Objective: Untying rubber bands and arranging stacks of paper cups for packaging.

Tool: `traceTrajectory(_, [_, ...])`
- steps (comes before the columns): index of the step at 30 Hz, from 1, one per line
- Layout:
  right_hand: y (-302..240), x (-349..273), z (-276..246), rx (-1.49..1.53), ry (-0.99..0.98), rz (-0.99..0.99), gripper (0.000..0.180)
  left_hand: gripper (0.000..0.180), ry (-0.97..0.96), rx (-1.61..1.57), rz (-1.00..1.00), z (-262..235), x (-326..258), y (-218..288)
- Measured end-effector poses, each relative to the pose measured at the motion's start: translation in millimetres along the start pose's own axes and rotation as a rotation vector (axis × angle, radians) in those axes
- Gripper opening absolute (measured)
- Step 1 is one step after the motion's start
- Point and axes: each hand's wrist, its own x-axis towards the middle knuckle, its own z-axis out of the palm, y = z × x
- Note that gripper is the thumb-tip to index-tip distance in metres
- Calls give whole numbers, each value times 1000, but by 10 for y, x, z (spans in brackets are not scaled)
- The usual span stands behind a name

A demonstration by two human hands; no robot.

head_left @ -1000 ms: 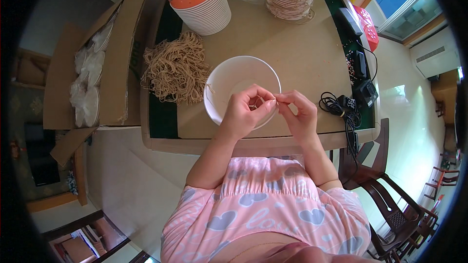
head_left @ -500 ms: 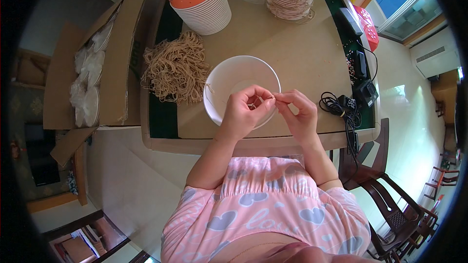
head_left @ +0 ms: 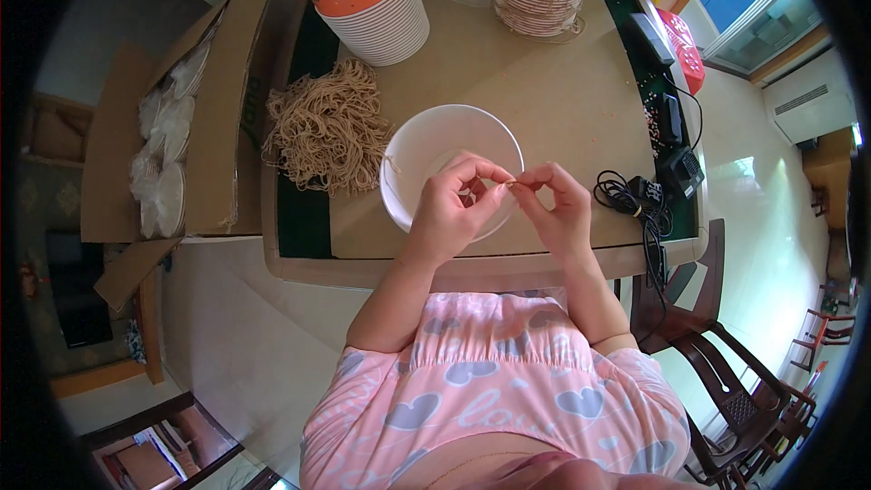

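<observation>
Over the near right part of a white paper bucket (head_left: 419, 147), my two hands meet fingertip to fingertip. Thumb and forefinger of my left hand (head_left: 456, 209) are closed in a pinch, its other fingers curled in. My right hand (head_left: 559, 213) pinches from the other side. A short bit of thin tan string (head_left: 511, 183) shows between the fingertips; the rest of it is hidden by my fingers. Another tan strand crosses the bucket's left rim. Left of the bucket, touching or close to it, lies a loose heap of the same tan string (head_left: 325, 132).
Two stacks of orange-patterned paper buckets, one left (head_left: 379, 27) and one right (head_left: 542, 4), stand at the back. Black cables and adapters (head_left: 635, 200) lie along the right edge. A cardboard box (head_left: 213, 118) of wrapped white items stands left of the table; a wooden chair (head_left: 676, 308) is at right.
My fingertips have shifted slightly, and more of the string shows between them. The bucket has moved a hair to the right. All else looks the same.
</observation>
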Motion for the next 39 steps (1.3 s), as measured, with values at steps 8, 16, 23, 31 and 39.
traceTrajectory(8, [-28, 8, 11, -35, -3, -32, 11, 13, 31, -179, -155, 11, -12, 22])
traceTrajectory(16, [16, 1, 20, -47, 8, -40, 12, 11, 39, -4, -16, 37, -16, 11])
traceTrajectory(23, [-18, -6, 35, -39, -19, -17, 10, 6, 106, -41, -60, 70, -20, -26])
traceTrajectory(31, [-34, -18, 34, -59, -33, -39, 10, 11, 49, -26, -76, 42, -24, -16])
traceTrajectory(39, [-22, -13, 19, -48, -21, -46, 10, 13, 18, -33, -89, 36, -20, -56])
